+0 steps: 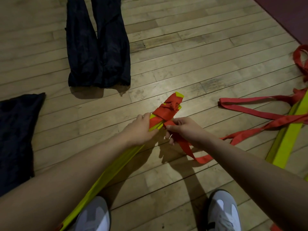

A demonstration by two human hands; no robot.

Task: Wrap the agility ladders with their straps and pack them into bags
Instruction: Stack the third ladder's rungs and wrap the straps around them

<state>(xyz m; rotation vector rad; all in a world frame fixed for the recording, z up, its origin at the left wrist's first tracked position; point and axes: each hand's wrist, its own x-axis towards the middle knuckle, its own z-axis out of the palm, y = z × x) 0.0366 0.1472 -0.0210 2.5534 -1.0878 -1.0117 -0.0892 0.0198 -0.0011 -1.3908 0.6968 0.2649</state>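
a: head view first. what are the hands on?

b: the left hand (141, 127) grips a bundle of yellow ladder rungs (106, 174), fingers curled over its upper edge. the bundle runs from beside the left shoe (93, 214) up and away to a tip near the middle of the floor.

a: and the right?

b: the right hand (181, 129) pinches the red strap (166, 110) just beside the bundle, thumb and fingers closed on the fabric. the strap is wound several turns round the far end of the rungs, with a bunched lump on top. its loose tail drops below the right hand and curls onto the wooden floor (183, 47).

a: where is the rest of the gear?

b: a second ladder (286, 139) lies on the floor at the right edge, yellow rungs stacked, with its red straps (250, 109) spread loose and reaching toward the hands. whether the held tail joins them i cannot tell.

a: bags?

b: two dark bags (98, 47) lie flat side by side on the floor ahead, well apart from the hands. another dark bag (15, 134) lies at the left edge.

a: anything else?

b: the right shoe (223, 212), grey and white, at the bottom. a dark red mat (286, 14) fills the top right corner.
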